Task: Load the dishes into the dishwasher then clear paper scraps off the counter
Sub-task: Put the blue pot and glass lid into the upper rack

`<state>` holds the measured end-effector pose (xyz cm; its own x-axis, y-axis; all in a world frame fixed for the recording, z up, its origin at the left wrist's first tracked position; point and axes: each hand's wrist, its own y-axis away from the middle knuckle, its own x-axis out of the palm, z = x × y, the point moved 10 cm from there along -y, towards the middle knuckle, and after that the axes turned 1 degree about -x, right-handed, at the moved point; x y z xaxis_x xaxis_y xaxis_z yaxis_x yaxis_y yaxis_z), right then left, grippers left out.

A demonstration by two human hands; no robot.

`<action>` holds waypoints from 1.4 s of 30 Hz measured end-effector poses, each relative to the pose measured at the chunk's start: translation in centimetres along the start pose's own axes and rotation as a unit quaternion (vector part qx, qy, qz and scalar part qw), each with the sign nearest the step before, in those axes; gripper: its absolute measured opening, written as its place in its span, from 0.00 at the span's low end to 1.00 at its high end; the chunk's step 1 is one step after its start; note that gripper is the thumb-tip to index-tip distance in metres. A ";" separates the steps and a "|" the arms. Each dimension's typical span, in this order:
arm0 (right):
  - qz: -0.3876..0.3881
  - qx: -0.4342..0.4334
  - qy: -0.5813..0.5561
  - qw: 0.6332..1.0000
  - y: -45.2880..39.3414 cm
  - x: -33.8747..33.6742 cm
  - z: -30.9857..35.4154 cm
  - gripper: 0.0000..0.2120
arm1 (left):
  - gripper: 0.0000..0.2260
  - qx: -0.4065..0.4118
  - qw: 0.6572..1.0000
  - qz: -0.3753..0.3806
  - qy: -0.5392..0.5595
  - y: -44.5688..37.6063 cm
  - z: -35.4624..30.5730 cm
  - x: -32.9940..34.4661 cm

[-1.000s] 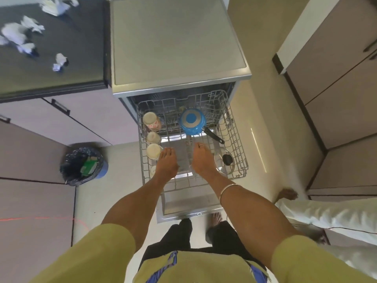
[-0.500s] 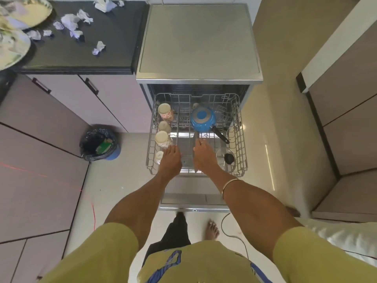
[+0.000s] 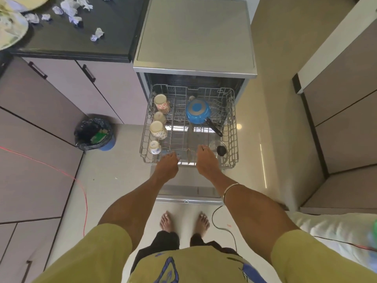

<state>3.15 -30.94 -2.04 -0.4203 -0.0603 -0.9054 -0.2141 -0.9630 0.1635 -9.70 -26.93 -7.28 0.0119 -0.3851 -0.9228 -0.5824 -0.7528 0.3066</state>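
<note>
The dishwasher (image 3: 195, 33) stands open with its lower wire rack (image 3: 233, 127) pulled out over the door (image 3: 187, 193). Several cups (image 3: 157, 129) stand upside down along the rack's left side. A blue pan (image 3: 197, 111) lies upside down in the middle and a glass lid (image 3: 218, 148) at the front right. My left hand (image 3: 167, 165) rests at the rack's front rim and holds nothing. My right hand (image 3: 206, 160) reaches just over that rim beside the lid, fingers loose. Crumpled paper scraps (image 3: 70, 8) and plates (image 3: 12, 31) lie on the dark counter (image 3: 114, 27) at the upper left.
A blue bin with a black liner (image 3: 93, 132) stands on the floor left of the dishwasher. Cupboard fronts line the left and right sides. A black cable (image 3: 216, 219) runs by my feet. Someone's white-clothed leg (image 3: 326, 227) is at the right.
Both hands have drawn back from over the middle of the rack to its front rim. My view has pulled back, now showing my feet and more counter.
</note>
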 end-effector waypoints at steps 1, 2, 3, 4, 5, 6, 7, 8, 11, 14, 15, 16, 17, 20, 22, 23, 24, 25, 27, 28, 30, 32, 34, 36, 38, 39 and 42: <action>0.000 0.006 -0.004 1.000 0.0 0.1 -0.2 0.17 | 0.14 0.002 1.000 0.001 -0.002 -0.1 0.0 0.0; 0.001 0.010 -0.007 1.000 0.0 0.2 -0.2 0.18 | 0.14 0.006 1.000 -0.003 -0.007 -0.2 0.1 0.0; -0.001 0.013 -0.008 1.000 0.1 0.3 -0.3 0.18 | 0.14 0.011 1.000 -0.008 -0.014 -0.3 0.2 0.1; -0.002 0.017 -0.008 1.000 0.1 0.4 -0.3 0.18 | 0.15 0.015 1.000 -0.010 -0.017 -0.4 0.3 0.2; -0.005 0.018 -0.008 1.000 0.0 0.5 -0.3 0.18 | 0.15 0.019 1.000 -0.012 -0.021 -0.4 0.4 0.4; -0.007 0.020 -0.011 1.000 0.0 0.7 -0.3 0.18 | 0.16 0.018 0.999 -0.015 -0.024 -0.6 0.7 0.7; -0.008 0.022 -0.012 1.000 0.0 1.1 -0.3 0.18 | 0.17 0.016 0.999 -0.019 -0.029 -0.7 1.2 1.1; -0.009 0.024 -0.013 1.000 0.0 1.4 -0.3 0.18 | 0.18 0.013 0.999 -0.021 -0.034 -0.9 1.7 1.6; -0.002 0.028 -0.022 0.999 -0.3 3.7 -0.9 0.18 | 0.21 0.007 0.999 -0.006 -0.031 -1.3 3.0 4.1; 0.001 0.043 -0.034 0.999 -0.4 6.3 -1.9 0.19 | 0.23 -0.001 1.000 0.004 -0.014 -1.8 3.7 6.5; -0.001 0.044 -0.033 0.998 -0.3 7.1 -2.2 0.19 | 0.23 0.000 1.000 0.005 -0.011 -1.9 3.8 7.2; -0.009 0.043 -0.032 0.999 -0.2 7.6 -2.5 0.18 | 0.23 -0.001 1.000 0.007 -0.006 -2.1 3.9 7.9; -0.023 0.043 -0.030 0.998 -0.1 8.0 -2.8 0.18 | 0.24 -0.005 1.000 0.011 0.002 -2.3 4.1 8.6; -0.059 0.034 -0.034 0.997 -0.2 9.6 -3.1 0.20 | 0.24 -0.012 0.999 0.005 0.029 -2.8 4.2 10.5; -0.062 0.027 -0.042 0.997 -0.6 11.3 -3.4 0.23 | 0.23 0.000 0.998 -0.021 0.052 -3.2 4.0 11.4; -0.060 0.029 -0.046 0.997 -0.9 12.1 -3.7 0.24 | 0.23 0.012 0.997 -0.042 0.060 -3.5 3.8 11.6; -0.056 0.033 -0.050 0.997 -1.2 12.7 -4.0 0.24 | 0.23 0.022 0.996 -0.059 0.065 -3.8 3.5 11.8; -0.054 0.035 -0.052 0.997 -1.4 13.3 -4.4 0.23 | 0.23 0.031 0.995 -0.073 0.068 -4.2 3.4 12.0; -0.058 0.021 -0.045 0.997 -1.9 14.3 -5.1 0.20 | 0.22 0.026 0.993 -0.090 0.071 -5.1 3.5 12.7; -0.063 0.015 -0.038 0.997 -2.1 14.8 -5.5 0.18 | 0.22 0.018 0.993 -0.093 0.072 -5.6 3.8 13.2; -0.070 0.021 -0.023 0.997 -2.5 16.3 -6.6 0.16 | 0.21 0.010 0.991 -0.112 0.066 -6.2 4.3 14.2; -0.073 0.023 -0.005 0.997 -2.7 17.9 -7.3 0.20 | 0.19 0.018 0.988 -0.146 0.049 -6.3 4.5 14.7; -0.087 0.007 0.005 0.996 -2.9 18.8 -7.6 0.25 | 0.17 0.038 0.981 -0.188 0.036 -6.4 4.6 14.8; -0.115 -0.014 0.007 0.993 -3.1 18.9 -7.7 0.27 | 0.15 0.055 0.972 -0.227 0.040 -6.5 4.6 14.8; -0.154 -0.034 0.016 0.987 -3.2 19.0 -7.8 0.25 | 0.16 0.044 0.960 -0.265 0.076 -6.7 4.8 14.9; -0.172 -0.040 0.017 0.984 -3.3 19.2 -8.0 0.24 | 0.16 0.029 0.953 -0.286 0.093 -6.9 4.9 14.9; -0.218 -0.059 0.024 0.974 -3.3 19.7 -8.4 0.23 | 0.13 -0.005 0.932 -0.346 0.106 -6.8 4.8 15.4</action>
<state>2.94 -31.12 -23.73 -0.2695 0.3522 -0.8963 -0.2588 -0.9230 -0.2849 -9.48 -25.16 -24.68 0.5429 0.0990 -0.8339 -0.3682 -0.8645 -0.3423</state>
